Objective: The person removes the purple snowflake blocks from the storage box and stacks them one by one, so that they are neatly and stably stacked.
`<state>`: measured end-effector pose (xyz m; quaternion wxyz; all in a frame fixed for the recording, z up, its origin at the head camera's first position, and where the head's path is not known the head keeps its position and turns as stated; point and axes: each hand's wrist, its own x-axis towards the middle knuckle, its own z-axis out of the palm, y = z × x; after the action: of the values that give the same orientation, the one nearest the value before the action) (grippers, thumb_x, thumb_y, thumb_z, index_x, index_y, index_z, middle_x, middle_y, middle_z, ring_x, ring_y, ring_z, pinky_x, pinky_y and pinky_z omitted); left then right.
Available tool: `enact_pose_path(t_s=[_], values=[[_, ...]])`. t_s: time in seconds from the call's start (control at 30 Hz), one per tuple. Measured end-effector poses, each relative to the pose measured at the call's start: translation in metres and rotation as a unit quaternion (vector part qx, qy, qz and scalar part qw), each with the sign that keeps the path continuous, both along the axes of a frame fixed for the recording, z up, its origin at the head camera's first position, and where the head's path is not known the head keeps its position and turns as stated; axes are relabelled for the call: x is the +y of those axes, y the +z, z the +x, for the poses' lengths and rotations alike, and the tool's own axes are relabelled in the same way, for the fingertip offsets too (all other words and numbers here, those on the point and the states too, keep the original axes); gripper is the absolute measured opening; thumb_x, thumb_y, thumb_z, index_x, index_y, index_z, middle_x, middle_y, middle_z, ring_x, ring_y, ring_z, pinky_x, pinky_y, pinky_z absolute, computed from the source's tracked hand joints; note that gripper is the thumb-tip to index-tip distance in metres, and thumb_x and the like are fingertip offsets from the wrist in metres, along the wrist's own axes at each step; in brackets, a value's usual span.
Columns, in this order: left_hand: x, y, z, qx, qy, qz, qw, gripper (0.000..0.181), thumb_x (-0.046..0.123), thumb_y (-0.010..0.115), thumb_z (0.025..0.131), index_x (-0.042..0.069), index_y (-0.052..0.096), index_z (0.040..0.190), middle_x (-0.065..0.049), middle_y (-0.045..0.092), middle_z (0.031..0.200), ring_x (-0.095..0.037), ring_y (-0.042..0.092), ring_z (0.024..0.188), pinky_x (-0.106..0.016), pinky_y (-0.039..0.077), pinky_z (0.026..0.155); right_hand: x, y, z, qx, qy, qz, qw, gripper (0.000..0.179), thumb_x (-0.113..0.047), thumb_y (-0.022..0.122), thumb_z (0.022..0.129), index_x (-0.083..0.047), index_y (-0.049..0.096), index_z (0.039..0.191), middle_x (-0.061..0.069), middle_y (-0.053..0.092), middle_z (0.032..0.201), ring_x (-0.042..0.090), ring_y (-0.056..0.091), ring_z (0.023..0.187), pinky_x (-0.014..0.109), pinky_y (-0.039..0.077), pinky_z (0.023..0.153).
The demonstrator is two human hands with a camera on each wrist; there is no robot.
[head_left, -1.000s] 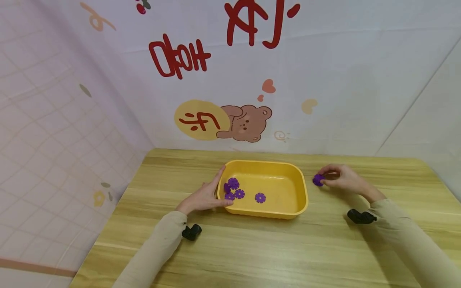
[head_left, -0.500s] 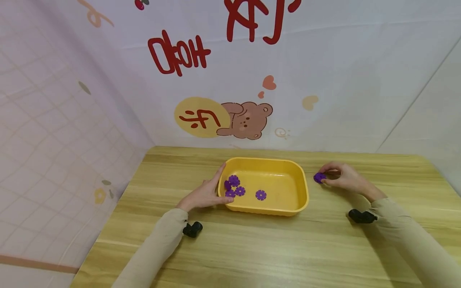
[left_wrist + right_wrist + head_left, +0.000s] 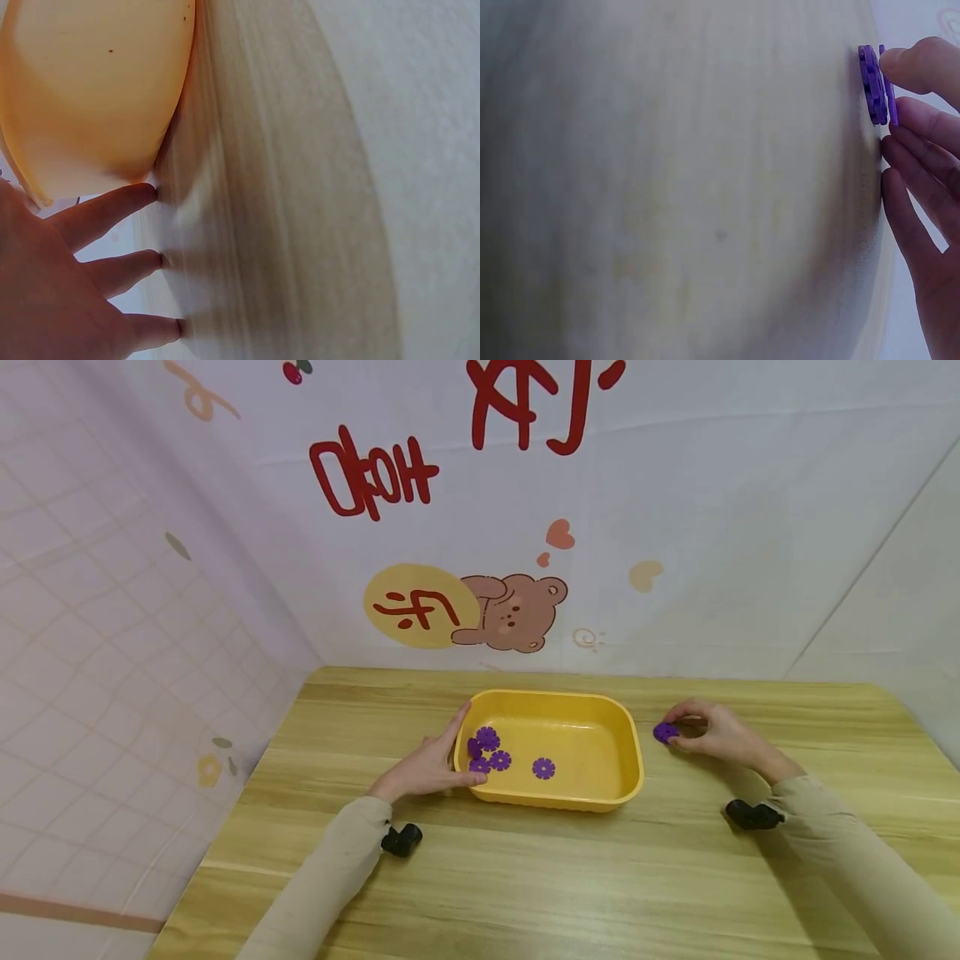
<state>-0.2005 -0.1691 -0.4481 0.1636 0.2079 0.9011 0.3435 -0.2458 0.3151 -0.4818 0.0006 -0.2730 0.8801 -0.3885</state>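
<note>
At the left end of a yellow plastic tray my left hand rests with spread, straight fingers. Its thumb lies over the front left rim; in the left wrist view the fingertips reach down to the tabletop beside the tray wall. Several purple notched snowflake discs lie inside, mostly bunched near that thumb. Right of the tray, my right hand pinches a purple snowflake disc between thumb and forefinger. More purple discs stand directly under it, close over the tabletop. The other right fingers extend down to the wood.
The wood-grain table ends at the back against a white printed cloth with a bear drawing. Another pale checked cloth hangs at the left. Black wrist devices sit by both sleeves.
The view shifts slightly with the head. Both hands, the tray and the discs stay practically in place.
</note>
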Motion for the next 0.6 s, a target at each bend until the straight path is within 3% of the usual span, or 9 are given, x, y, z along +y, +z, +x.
enact_pose_path(t_s=[0.1, 0.37, 0.6], values=[[0.0000, -0.0005, -0.0001, 0.000, 0.001, -0.001, 1.0000, 0.117, 0.061, 0.071, 0.078, 0.029, -0.011, 0.155, -0.013, 0.022, 0.157, -0.043, 0.029, 0.136, -0.060, 0.000, 0.112, 0.0008, -0.0022, -0.0002, 0.008, -0.002, 0.007, 0.9999, 0.028, 0.000, 0.079, 0.078, -0.001, 0.067, 0.103, 0.014, 0.063, 0.107, 0.013, 0.060, 0.100, 0.018, 0.049, 0.087], [-0.0021, -0.0003, -0.0010, -0.004, 0.000, -0.002, 1.0000, 0.117, 0.064, 0.069, 0.077, 0.034, -0.014, 0.153, -0.011, 0.021, 0.157, -0.044, 0.028, 0.137, -0.059, 0.000, 0.112, -0.0013, -0.0042, 0.0004, 0.029, 0.000, 0.014, 0.9995, 0.029, -0.002, 0.081, 0.077, -0.004, 0.068, 0.102, 0.011, 0.064, 0.106, 0.026, 0.062, 0.098, 0.018, 0.049, 0.086], [-0.0027, -0.0011, -0.0025, 0.000, -0.003, -0.001, 1.0000, 0.117, 0.062, 0.070, 0.078, 0.030, -0.013, 0.154, -0.011, 0.021, 0.157, -0.043, 0.029, 0.136, -0.060, 0.001, 0.112, -0.0017, -0.0032, 0.0017, 0.030, 0.002, 0.015, 0.9994, 0.029, -0.001, 0.081, 0.077, -0.004, 0.068, 0.103, 0.012, 0.063, 0.107, 0.025, 0.062, 0.097, 0.018, 0.049, 0.086]])
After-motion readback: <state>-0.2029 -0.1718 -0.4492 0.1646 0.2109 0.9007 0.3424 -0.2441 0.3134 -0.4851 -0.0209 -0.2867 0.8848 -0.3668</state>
